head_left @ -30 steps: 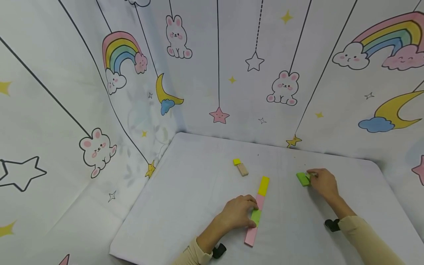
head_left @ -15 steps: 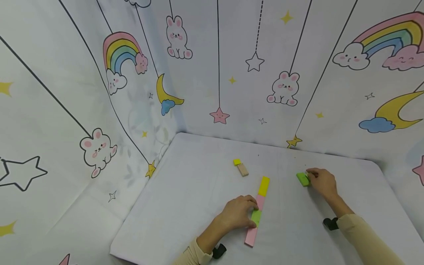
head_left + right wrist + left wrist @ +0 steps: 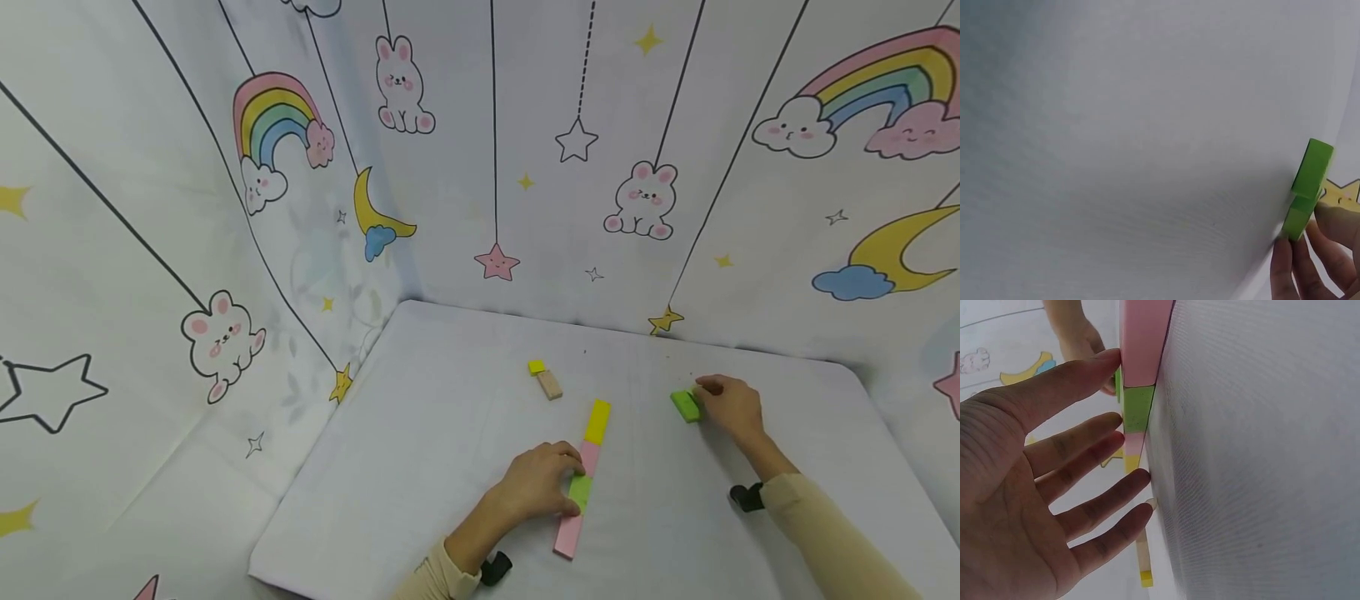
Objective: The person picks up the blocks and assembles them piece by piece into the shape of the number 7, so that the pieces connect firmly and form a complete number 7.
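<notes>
Fingers (image 3: 1075,440) touch blocks (image 3: 581,492) on white tabletop (image 3: 420,433) beside cartoon-printed walls (image 3: 457,183).

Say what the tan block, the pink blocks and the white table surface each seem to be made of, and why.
Tan block: probably bare wood, matte, judging by its wood-like colour.
Pink blocks: perhaps painted wood, smooth and evenly coloured; no grain shows, so plastic remains possible.
White table surface: likely cloth-covered, matte, with fine weave-like texture in the left wrist view.

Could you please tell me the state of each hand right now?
Left hand: open, touching the row of blocks.
Right hand: at the green blocks; whether it grips one or only touches cannot be told.
</notes>
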`<state>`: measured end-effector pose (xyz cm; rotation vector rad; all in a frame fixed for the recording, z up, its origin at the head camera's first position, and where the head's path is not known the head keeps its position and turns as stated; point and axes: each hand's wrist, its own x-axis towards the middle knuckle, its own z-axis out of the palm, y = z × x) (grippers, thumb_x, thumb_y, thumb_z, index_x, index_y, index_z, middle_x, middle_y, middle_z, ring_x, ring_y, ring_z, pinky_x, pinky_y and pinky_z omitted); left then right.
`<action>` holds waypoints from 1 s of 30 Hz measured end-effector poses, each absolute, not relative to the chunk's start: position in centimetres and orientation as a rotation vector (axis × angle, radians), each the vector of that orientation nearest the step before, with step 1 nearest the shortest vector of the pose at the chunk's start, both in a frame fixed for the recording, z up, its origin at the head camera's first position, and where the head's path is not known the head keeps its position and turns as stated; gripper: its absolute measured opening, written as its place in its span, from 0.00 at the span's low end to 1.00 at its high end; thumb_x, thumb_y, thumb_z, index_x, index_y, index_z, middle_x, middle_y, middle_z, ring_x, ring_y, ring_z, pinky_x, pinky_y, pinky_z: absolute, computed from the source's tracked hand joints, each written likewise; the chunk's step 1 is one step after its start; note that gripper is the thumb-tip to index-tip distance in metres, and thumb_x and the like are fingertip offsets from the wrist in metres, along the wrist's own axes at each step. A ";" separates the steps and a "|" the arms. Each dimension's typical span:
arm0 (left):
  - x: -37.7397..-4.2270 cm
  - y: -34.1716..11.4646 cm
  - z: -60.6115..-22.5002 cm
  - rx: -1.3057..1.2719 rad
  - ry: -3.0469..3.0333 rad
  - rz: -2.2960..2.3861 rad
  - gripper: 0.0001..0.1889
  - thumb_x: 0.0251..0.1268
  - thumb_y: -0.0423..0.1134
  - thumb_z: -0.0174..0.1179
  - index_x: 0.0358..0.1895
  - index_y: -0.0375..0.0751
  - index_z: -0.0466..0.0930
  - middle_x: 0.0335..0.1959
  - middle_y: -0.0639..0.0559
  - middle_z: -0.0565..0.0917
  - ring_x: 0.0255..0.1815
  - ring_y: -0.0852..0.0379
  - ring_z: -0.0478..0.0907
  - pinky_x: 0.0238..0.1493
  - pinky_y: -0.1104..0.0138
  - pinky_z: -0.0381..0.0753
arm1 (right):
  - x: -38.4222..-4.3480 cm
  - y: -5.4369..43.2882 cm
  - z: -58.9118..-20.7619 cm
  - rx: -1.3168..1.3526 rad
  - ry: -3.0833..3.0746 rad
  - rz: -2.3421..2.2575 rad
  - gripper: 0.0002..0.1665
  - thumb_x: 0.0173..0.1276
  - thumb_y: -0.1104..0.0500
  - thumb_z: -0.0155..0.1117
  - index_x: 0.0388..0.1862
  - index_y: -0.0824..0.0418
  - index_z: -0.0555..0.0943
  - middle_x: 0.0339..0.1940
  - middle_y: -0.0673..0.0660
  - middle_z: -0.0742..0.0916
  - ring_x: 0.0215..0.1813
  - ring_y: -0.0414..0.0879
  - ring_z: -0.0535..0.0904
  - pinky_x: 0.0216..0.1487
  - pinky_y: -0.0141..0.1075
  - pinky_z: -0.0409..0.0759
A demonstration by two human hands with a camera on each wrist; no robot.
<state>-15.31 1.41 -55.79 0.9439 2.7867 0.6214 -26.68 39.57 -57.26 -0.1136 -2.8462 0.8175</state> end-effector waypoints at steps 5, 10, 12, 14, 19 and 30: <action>-15.3 1.4 -55.8 0.946 2.789 0.620 0.26 0.48 0.53 0.83 0.54 0.57 0.89 0.58 0.70 0.80 0.56 0.67 0.77 0.52 0.72 0.78 | -27.3 39.6 -57.4 -0.151 -2.860 0.844 0.18 0.76 0.58 0.64 0.54 0.71 0.85 0.49 0.72 0.88 0.50 0.68 0.83 0.38 0.49 0.79; -15.3 1.4 -55.8 0.957 2.798 0.624 0.26 0.48 0.53 0.83 0.54 0.56 0.89 0.58 0.69 0.80 0.57 0.67 0.77 0.52 0.72 0.78 | -27.9 39.6 -57.5 -0.202 -2.860 0.852 0.18 0.76 0.56 0.65 0.54 0.70 0.86 0.48 0.72 0.88 0.49 0.67 0.84 0.34 0.43 0.77; -15.3 1.4 -55.8 0.960 2.802 0.621 0.26 0.48 0.53 0.83 0.54 0.56 0.89 0.58 0.69 0.80 0.57 0.67 0.77 0.53 0.72 0.78 | -28.1 39.5 -57.6 -0.210 -2.856 0.854 0.19 0.76 0.55 0.65 0.54 0.69 0.87 0.48 0.71 0.89 0.49 0.67 0.84 0.34 0.43 0.77; -15.3 1.4 -55.8 0.961 2.808 0.612 0.26 0.48 0.53 0.83 0.54 0.56 0.90 0.58 0.69 0.80 0.57 0.67 0.78 0.54 0.72 0.78 | -28.2 39.5 -57.7 -0.202 -2.850 0.859 0.19 0.77 0.54 0.65 0.54 0.69 0.87 0.48 0.71 0.89 0.49 0.67 0.84 0.35 0.44 0.77; -15.3 1.6 -55.8 0.956 2.814 0.598 0.26 0.47 0.53 0.84 0.54 0.57 0.90 0.57 0.70 0.81 0.58 0.68 0.78 0.53 0.73 0.78 | -28.5 39.5 -57.7 -0.174 -2.852 0.864 0.20 0.77 0.53 0.64 0.54 0.68 0.87 0.48 0.71 0.89 0.48 0.67 0.85 0.35 0.45 0.77; -15.4 1.6 -55.8 0.940 2.798 0.603 0.26 0.47 0.53 0.84 0.54 0.57 0.90 0.57 0.70 0.80 0.57 0.68 0.77 0.57 0.71 0.78 | -29.1 39.2 -57.3 -0.168 -2.881 0.894 0.18 0.76 0.55 0.66 0.53 0.69 0.88 0.48 0.71 0.89 0.48 0.66 0.85 0.33 0.41 0.76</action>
